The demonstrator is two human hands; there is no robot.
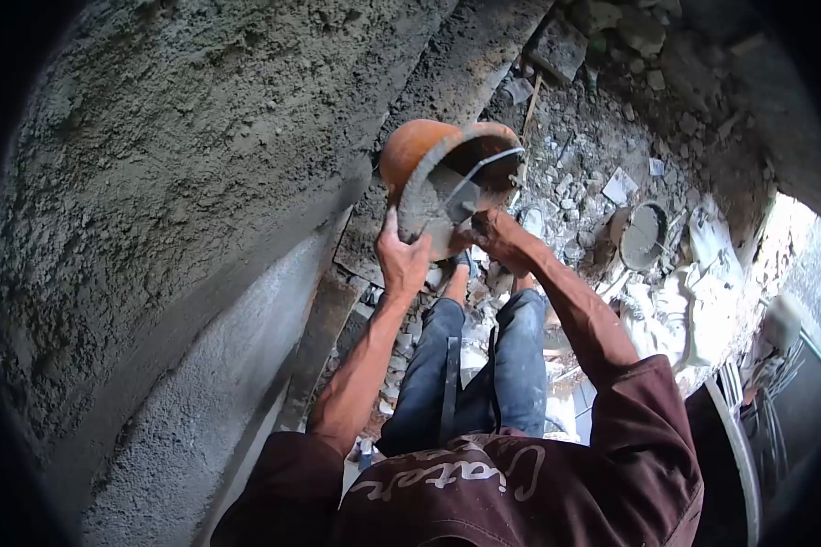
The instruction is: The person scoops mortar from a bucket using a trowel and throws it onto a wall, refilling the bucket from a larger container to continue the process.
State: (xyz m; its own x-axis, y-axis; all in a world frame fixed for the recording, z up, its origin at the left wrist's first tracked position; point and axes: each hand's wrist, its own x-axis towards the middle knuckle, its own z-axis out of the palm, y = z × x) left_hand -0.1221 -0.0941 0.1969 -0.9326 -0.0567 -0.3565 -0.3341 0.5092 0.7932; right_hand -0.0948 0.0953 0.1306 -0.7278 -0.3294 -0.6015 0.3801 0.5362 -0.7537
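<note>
Orange bucket up in front of me, tipped on its side, mouth turned toward me, beside the rough grey wall and above the rubble. My left hand has the near side by the rim; my right hand is at the lower rim, and what it grips I cannot tell. Judged stiff and hard to break; weight depends on the load, bottom-heavy if mortar sits deep. Wet grit could make the rim slick: best held by rim and base. Rounded body, grey-caked lip, smeared inside, pale wire handle slanting across the mouth.
</note>
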